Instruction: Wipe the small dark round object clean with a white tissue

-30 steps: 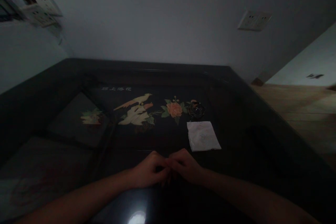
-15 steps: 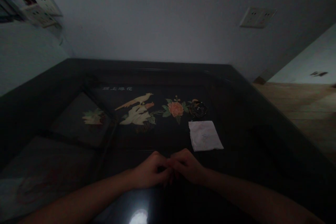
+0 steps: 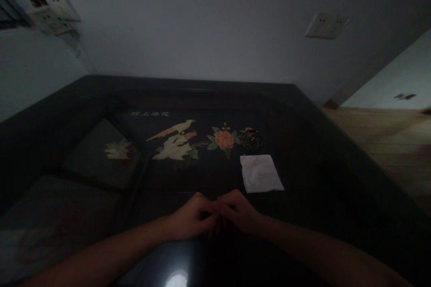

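Note:
My left hand (image 3: 191,219) and my right hand (image 3: 239,215) rest together on a dark glossy table (image 3: 303,143), fingertips meeting in a pinch. Both have curled fingers closed on something too small and dark to make out. A white folded paper or small bag (image 3: 261,173) lies just beyond my right hand. Behind it sits a small dark ring-like object (image 3: 252,140), perhaps a bracelet or coil.
The table top carries an inlaid bird (image 3: 175,141) and flower (image 3: 224,139) picture. A white wall with a socket plate (image 3: 326,25) stands behind. Wooden floor (image 3: 387,143) lies to the right. More socket plates (image 3: 52,9) hang at upper left.

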### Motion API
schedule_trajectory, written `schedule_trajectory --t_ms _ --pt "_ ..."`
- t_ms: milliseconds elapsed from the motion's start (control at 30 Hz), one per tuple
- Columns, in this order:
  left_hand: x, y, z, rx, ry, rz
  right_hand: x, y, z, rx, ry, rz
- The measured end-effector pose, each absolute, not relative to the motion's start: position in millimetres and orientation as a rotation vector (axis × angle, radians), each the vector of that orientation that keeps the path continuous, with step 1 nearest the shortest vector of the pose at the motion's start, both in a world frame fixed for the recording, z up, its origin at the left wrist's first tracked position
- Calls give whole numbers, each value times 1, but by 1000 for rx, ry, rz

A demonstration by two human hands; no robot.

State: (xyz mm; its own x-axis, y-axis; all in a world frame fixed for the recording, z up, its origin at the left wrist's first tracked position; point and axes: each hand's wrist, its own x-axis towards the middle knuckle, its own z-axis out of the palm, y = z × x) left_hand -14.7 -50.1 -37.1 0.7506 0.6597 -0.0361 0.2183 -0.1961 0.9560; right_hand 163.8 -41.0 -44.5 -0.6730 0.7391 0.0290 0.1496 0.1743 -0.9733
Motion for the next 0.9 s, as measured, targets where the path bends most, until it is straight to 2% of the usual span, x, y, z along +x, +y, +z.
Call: schedule_trajectory --t_ms 667,900 --pt "-12 -52 -35 1812 702 576 161 -41 -44 -801 -1864 1529" --pt "-16 -49 -32 1796 856 762 164 -46 -39 -788 -1945 1200"
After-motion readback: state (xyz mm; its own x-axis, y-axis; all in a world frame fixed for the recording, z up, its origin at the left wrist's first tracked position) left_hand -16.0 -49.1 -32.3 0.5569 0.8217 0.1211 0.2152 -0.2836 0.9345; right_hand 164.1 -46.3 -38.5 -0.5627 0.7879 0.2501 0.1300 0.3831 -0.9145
